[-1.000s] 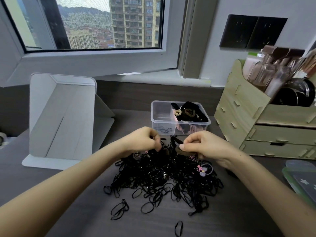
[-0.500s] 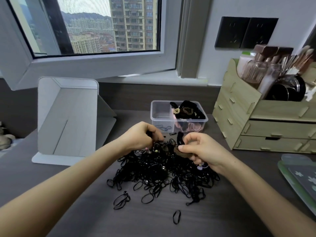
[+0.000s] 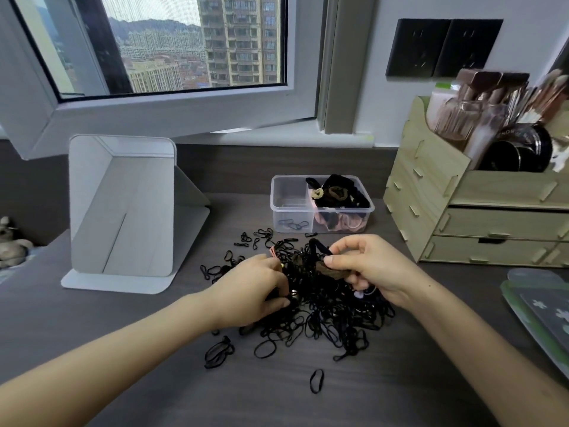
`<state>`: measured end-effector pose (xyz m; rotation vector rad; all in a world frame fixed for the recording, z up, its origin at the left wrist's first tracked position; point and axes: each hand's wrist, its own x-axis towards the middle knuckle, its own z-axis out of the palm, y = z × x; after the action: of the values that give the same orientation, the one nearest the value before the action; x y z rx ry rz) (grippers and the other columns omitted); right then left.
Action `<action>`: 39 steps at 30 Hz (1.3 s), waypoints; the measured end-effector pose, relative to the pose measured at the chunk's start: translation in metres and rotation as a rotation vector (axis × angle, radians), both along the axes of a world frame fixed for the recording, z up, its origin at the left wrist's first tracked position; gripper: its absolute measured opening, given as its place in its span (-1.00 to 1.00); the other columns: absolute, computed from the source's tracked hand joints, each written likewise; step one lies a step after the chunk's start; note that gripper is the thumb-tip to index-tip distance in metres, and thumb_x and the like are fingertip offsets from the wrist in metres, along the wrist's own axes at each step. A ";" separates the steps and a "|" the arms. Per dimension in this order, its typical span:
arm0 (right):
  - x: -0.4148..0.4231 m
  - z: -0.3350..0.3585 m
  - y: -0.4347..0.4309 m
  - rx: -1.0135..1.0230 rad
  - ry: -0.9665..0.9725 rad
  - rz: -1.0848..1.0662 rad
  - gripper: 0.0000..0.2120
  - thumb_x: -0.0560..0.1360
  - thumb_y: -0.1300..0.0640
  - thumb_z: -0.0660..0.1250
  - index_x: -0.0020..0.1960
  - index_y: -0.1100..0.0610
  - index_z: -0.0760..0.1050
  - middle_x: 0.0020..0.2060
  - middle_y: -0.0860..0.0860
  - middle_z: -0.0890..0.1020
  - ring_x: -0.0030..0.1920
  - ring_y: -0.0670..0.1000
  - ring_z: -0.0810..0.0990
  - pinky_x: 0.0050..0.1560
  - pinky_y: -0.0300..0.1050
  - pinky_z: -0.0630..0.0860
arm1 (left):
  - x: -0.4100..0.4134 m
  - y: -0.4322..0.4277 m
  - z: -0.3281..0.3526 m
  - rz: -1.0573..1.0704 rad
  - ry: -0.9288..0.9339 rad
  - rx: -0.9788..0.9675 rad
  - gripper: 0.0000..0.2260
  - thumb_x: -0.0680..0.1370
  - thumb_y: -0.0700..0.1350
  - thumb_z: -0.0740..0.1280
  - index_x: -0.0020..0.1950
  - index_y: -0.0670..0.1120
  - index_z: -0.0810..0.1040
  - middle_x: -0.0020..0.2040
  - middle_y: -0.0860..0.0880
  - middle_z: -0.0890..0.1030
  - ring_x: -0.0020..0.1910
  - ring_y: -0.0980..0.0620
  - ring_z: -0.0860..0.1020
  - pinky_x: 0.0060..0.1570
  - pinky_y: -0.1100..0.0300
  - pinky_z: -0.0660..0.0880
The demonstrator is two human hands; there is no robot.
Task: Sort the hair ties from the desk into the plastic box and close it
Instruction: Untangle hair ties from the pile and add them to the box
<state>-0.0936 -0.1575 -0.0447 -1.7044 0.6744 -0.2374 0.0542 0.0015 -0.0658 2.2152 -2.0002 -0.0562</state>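
Observation:
A heap of thin black hair ties (image 3: pixel 326 315) lies on the dark desk (image 3: pixel 123 349). Behind it stands a clear plastic box (image 3: pixel 291 198), lidless, with two compartments: a few thin ties in the left one, thick black, brown and pink scrunchies in the right one. My left hand (image 3: pixel 255 291) digs into the heap's left side, fingers curled around ties. My right hand (image 3: pixel 372 269) pinches a brown scrunchie (image 3: pixel 334 269) and a thick black tie (image 3: pixel 317 246) above the heap. One loose tie (image 3: pixel 316 380) lies nearest me.
A white folding mirror (image 3: pixel 123 208) stands at the left. A wooden drawer organiser (image 3: pixel 480 217) with brushes and cosmetics stands at the right. A green card packet (image 3: pixel 542 309) lies at the right edge. The open window frame (image 3: pixel 184 115) hangs over the back.
My left hand has dropped lower into the heap's left side. My right hand keeps hold of the brown scrunchie. The camera has shifted slightly.

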 end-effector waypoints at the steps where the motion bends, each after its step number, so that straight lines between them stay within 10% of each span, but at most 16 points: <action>1: 0.000 0.000 0.000 0.006 0.002 -0.004 -0.93 0.43 0.18 0.42 -0.18 0.13 0.54 -0.54 0.04 0.42 -0.58 -0.06 0.25 -0.48 -0.16 0.25 | 0.001 0.000 0.000 0.002 0.018 -0.035 -0.81 0.52 0.05 0.29 -0.07 -0.05 0.57 -0.03 0.00 0.52 -0.01 0.04 0.45 0.06 0.22 0.39; 9: 0.037 0.015 0.014 0.114 -0.215 -0.068 -0.89 0.41 0.25 0.44 -0.25 0.22 0.53 -0.45 -0.02 0.54 -0.58 -0.16 0.35 -0.59 -0.35 0.28 | -0.007 -0.037 0.035 0.501 1.236 -0.433 -0.87 0.54 -0.14 0.15 -0.12 -0.11 0.47 -0.31 0.06 0.55 -0.30 0.07 0.45 -0.27 0.19 0.37; 16: 0.065 0.019 0.022 -0.024 -0.216 -0.021 -0.86 0.48 0.39 0.28 -0.09 0.24 0.60 -0.41 0.05 0.58 -0.48 -0.16 0.53 -0.40 -0.37 0.52 | 0.007 -0.071 0.022 0.578 1.137 -0.549 -0.74 0.60 0.03 0.12 -0.21 -0.07 0.38 -0.31 -0.04 0.48 -0.25 -0.07 0.50 -0.12 -0.14 0.54; 20: 0.068 0.018 0.004 0.068 -0.188 0.011 -0.85 0.51 0.37 0.26 0.03 0.38 0.56 -0.23 0.16 0.64 -0.27 0.00 0.63 -0.14 -0.22 0.64 | 0.031 -0.072 0.011 0.697 1.102 -0.534 -0.72 0.57 0.02 0.22 -0.28 -0.09 0.37 -0.36 -0.07 0.47 -0.34 -0.06 0.45 -0.33 0.07 0.40; 26: 0.089 -0.007 -0.010 -0.764 0.283 0.159 -0.80 0.42 0.02 0.42 -0.17 0.16 0.67 -0.23 0.03 0.69 -0.19 -0.08 0.56 -0.11 -0.19 0.42 | 0.045 -0.065 0.009 0.708 1.081 -0.523 -0.76 0.58 -0.01 0.24 -0.21 -0.12 0.38 -0.40 -0.04 0.47 -0.52 0.11 0.44 -0.57 0.31 0.29; 34: 0.078 -0.001 -0.012 -0.796 0.507 0.455 -0.79 0.31 0.16 0.51 -0.14 0.02 0.52 -0.36 -0.16 0.47 -0.33 -0.15 0.44 -0.36 -0.35 0.36 | 0.046 -0.061 0.020 0.672 1.077 -0.531 -0.79 0.59 -0.02 0.22 -0.12 -0.15 0.40 -0.40 -0.03 0.49 -0.63 0.26 0.48 -0.50 0.23 0.32; 39: 0.059 0.003 -0.019 -0.676 0.341 0.307 -0.88 0.35 0.23 0.48 -0.13 0.09 0.64 -0.31 -0.08 0.62 -0.25 -0.12 0.59 -0.12 -0.24 0.54 | 0.042 -0.063 0.027 0.629 1.050 -0.531 -0.79 0.60 -0.02 0.20 -0.14 -0.13 0.40 -0.39 -0.01 0.50 -0.62 0.26 0.49 -0.55 0.31 0.31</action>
<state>-0.0341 -0.1767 -0.0414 -2.5065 0.5997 0.0591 0.0966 -0.0612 -0.0388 1.7515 -0.6450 -0.4398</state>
